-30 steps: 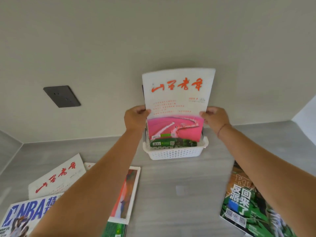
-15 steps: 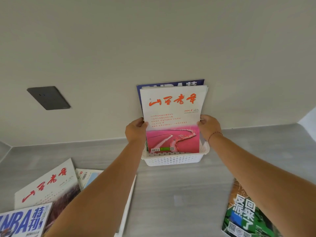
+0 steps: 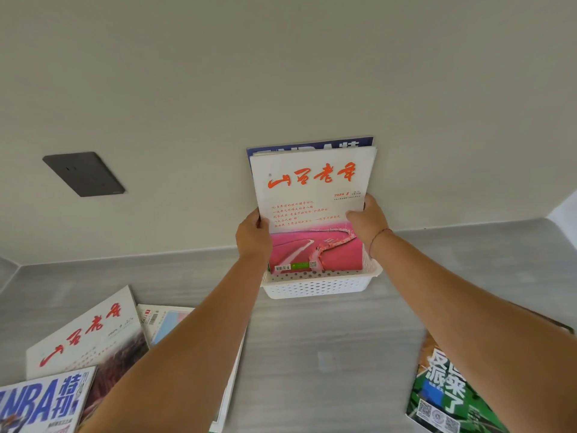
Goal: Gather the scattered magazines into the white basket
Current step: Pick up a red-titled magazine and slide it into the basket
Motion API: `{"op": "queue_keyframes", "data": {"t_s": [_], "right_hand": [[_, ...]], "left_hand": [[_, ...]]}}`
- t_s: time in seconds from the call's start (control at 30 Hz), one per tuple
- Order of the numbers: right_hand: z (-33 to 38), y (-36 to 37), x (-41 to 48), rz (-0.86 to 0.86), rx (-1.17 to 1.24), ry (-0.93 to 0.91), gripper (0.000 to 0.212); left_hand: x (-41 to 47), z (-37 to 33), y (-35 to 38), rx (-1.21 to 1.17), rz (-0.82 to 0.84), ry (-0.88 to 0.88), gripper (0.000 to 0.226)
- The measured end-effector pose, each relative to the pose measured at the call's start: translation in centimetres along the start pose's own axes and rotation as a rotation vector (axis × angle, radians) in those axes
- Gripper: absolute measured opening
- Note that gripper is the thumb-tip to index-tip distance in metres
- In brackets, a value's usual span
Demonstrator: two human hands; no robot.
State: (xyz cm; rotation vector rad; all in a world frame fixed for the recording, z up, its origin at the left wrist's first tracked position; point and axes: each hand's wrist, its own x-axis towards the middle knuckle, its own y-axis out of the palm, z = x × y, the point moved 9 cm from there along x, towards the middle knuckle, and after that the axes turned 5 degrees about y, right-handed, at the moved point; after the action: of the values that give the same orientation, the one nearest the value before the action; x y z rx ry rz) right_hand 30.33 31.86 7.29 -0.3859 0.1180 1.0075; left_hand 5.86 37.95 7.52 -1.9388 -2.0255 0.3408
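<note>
A white-and-pink magazine with red lettering stands upright in the white perforated basket against the wall. A blue magazine stands behind it, only its top edge showing. My left hand grips the front magazine's left edge and my right hand grips its right edge. On the grey table lie a white magazine with red lettering, a blue NBA magazine, a pale one partly under my left arm, and a green magazine at the right.
A dark wall socket plate sits on the beige wall at the left. The grey table runs from the wall toward me, with bare surface between my arms.
The white-and-pink magazine has dropped down into the basket, uncovering the blue magazine's top behind it. Both hands stayed on its edges and the view shifted downward.
</note>
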Motion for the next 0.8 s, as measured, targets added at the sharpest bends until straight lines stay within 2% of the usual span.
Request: {"op": "queue_keyframes", "data": {"t_s": [0.27, 0.4, 0.63, 0.8], "right_hand": [[1.1, -0.3, 0.0, 0.011, 0.008, -0.089, 0.058], [-0.4, -0.5, 0.4, -0.005, 0.045, -0.024, 0.059], [-1.0, -0.4, 1.0, 0.045, 0.129, 0.022, 0.051], [-1.0, -0.2, 2.3, 0.031, 0.158, 0.116, 0.050]], "left_hand": [[-0.1, 0.4, -0.3, -0.059, -0.078, 0.016, 0.032], [-0.1, 0.1, 0.7, -0.001, -0.006, 0.042, 0.029], [0.1, 0.2, 1.4, 0.048, 0.055, -0.042, 0.023], [0.2, 0.3, 1.2, -0.048, -0.002, -0.105, 0.066]]}}
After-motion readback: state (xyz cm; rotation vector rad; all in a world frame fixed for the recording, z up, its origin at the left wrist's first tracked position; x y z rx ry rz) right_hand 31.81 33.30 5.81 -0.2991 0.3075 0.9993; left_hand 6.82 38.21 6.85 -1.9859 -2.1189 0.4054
